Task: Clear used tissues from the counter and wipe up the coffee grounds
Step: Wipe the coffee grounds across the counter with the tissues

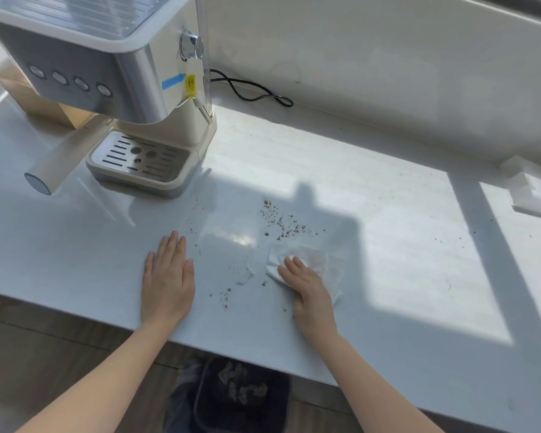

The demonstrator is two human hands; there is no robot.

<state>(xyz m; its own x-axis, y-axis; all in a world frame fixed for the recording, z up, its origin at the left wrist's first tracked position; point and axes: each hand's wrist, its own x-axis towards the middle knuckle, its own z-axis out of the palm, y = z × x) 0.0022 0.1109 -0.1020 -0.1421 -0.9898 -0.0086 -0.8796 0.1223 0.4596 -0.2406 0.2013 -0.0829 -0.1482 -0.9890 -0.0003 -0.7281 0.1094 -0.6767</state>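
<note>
A white tissue [317,260] lies spread flat on the white counter [388,276]. My right hand [308,292] presses down on its near left part with fingers together. Brown coffee grounds [283,221] are scattered just beyond the tissue, and a thinner patch of grounds [224,296] lies near the front edge between my hands. A small torn tissue scrap [245,275] rests left of the big tissue. My left hand [167,276] lies flat, palm down, on the counter and holds nothing.
An espresso machine [122,89] with a drip tray [141,160] stands at the back left, its black cord [253,90] trailing behind. A white block [531,189] sits at the right edge. A dark bin [242,398] holding crumpled tissues stands on the floor below the counter.
</note>
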